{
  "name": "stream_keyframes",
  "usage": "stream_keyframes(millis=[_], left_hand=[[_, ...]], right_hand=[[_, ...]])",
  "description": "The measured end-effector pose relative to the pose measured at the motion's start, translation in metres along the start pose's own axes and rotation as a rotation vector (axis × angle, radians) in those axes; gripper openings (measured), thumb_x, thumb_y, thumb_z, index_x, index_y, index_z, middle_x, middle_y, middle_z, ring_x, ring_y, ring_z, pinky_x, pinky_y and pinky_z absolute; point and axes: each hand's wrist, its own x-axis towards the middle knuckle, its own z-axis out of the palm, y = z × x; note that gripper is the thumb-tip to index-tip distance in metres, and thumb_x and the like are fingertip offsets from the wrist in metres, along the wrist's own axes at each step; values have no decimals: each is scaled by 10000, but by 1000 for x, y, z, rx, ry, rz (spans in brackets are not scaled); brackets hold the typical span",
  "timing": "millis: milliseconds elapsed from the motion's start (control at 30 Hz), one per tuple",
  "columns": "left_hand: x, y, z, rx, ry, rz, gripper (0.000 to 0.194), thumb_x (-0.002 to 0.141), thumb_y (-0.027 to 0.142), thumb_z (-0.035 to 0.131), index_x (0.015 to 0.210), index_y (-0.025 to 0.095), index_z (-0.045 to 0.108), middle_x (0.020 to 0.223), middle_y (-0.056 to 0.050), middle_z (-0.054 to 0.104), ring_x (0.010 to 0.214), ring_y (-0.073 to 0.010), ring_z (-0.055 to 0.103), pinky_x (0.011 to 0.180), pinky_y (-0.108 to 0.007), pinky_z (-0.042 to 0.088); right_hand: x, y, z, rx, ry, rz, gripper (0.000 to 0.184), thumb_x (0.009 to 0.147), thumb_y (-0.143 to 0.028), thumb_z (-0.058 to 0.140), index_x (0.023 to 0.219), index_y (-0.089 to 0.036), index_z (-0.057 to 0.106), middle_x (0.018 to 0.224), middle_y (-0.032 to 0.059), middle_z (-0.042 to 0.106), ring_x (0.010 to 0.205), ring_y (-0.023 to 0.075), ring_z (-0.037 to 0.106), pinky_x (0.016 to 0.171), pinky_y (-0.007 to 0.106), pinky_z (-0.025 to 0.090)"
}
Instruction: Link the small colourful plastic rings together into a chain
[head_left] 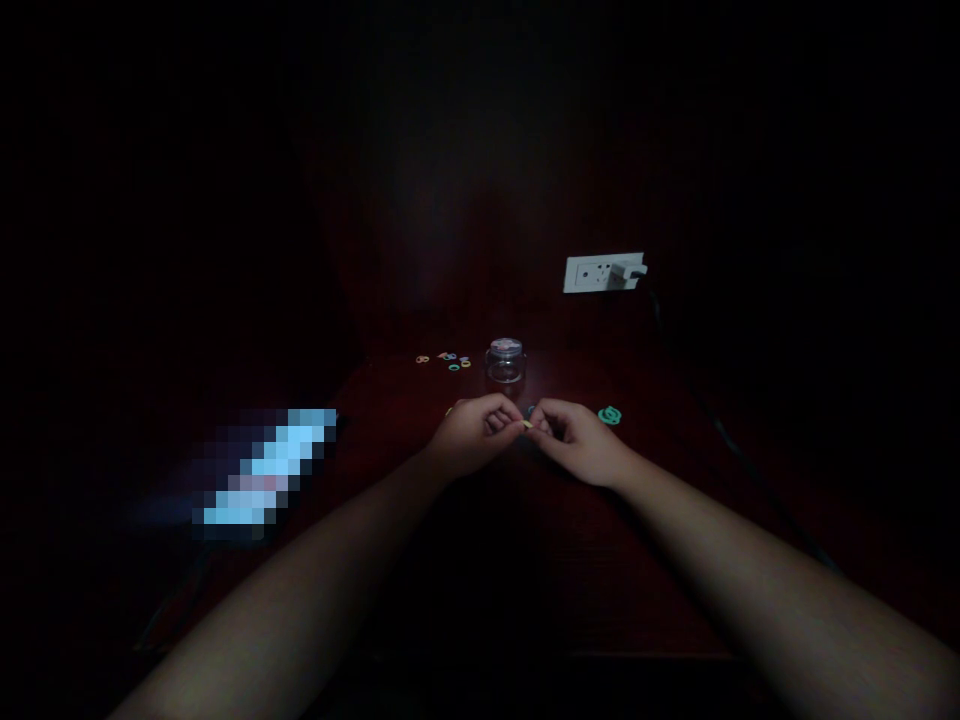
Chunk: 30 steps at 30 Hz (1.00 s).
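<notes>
My left hand and my right hand meet over the middle of the dark red table, fingertips closed in a pinch. Between them they hold a small yellow hair tie, mostly covered by the fingers. Just behind the hands stands a clear lidded jar. A bit of a blue band shows behind my right fingers, and a yellow piece peeks out beside my left hand. To the right of my right hand lies a green cluster of bands.
Several coloured hair ties are scattered at the back left of the table. A lit, blurred-out screen lies at the left. On the wall is a white socket plate with a plug; a cable runs along the right.
</notes>
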Motion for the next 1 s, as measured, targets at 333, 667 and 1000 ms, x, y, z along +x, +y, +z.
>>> stream_keyframes(millis=[333, 667, 1000], left_hand=[[2, 0, -3, -20, -14, 21, 170, 769, 298, 554, 811, 144, 612, 690, -10, 608, 606, -81, 521, 544, -180, 409], [1, 5, -7, 6, 1, 35, 171, 763, 301, 557, 798, 140, 601, 657, -2, 589, 575, -72, 501, 529, -177, 403], [13, -43, -49, 11, 383, -99, 190, 709, 314, 598, 756, 132, 571, 620, 5, 524, 543, -72, 466, 513, -179, 388]], right_hand=[[0, 0, 0, -16, -9, 4, 131, 773, -270, 503, 700, -162, 494, 580, -29, 440, 538, 90, 384, 506, 216, 316], [0, 1, 0, -52, -24, 13, 128, 772, -266, 499, 699, -162, 490, 592, -27, 445, 541, 91, 389, 513, 218, 316], [-1, -1, 1, -78, -59, 45, 151, 780, -287, 486, 692, -166, 463, 596, -30, 449, 536, 84, 392, 513, 208, 317]])
